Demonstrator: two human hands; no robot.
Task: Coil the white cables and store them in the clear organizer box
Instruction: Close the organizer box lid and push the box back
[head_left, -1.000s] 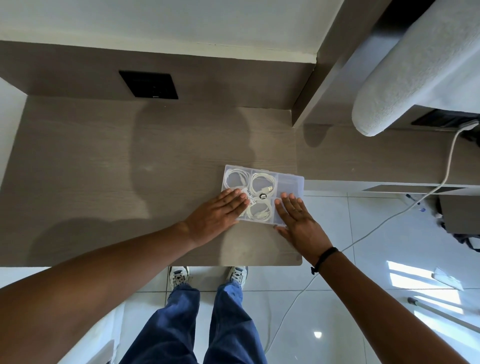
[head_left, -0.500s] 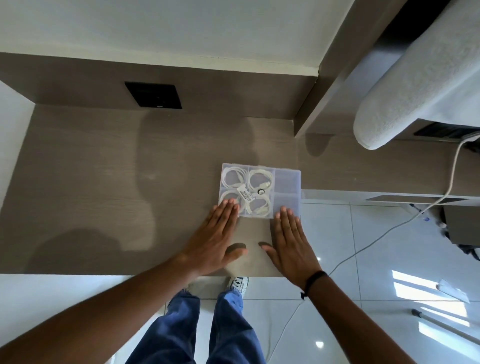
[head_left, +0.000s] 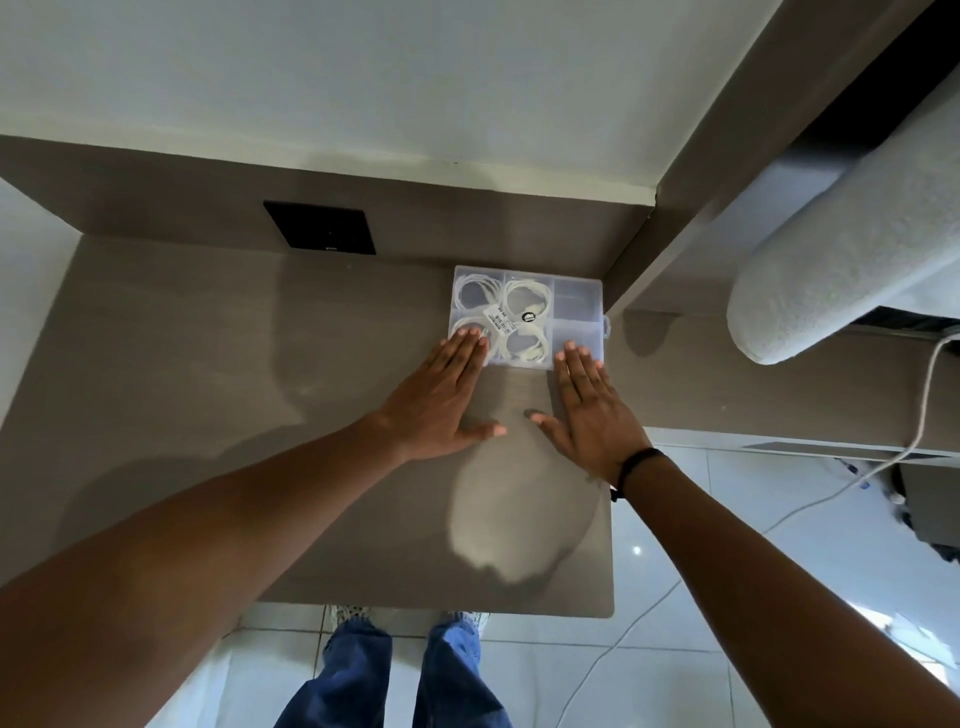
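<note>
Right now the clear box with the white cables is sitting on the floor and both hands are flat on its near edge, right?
Not quite. The head view shows the clear box on the brown desk, not the floor. Both the left hand and right hand do lie flat at its near edge.

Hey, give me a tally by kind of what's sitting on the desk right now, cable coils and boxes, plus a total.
White cable coils: 4, all inside the box
Clear organizer box: 1, lid closed
Total: 5
</note>
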